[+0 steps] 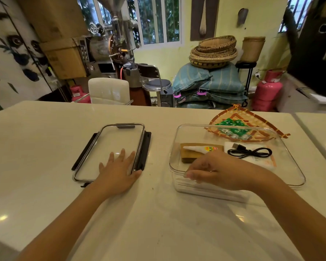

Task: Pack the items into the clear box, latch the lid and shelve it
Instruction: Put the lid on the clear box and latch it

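The clear box stands open on the right of the white counter. Inside it lie a brown block, a white glue tube, a coiled black USB cable and a white packet. My right hand rests over the box's near left rim, fingers curled on the edge. The clear lid, with black latches along its sides, lies flat on the left. My left hand lies palm down on the lid's near right corner, fingers spread.
A woven bamboo tray with several green-wrapped sweets sits just behind the box. The counter has a seam at the far right. Beyond its far edge are a white chair, a stool, sacks and pink gas cylinders.
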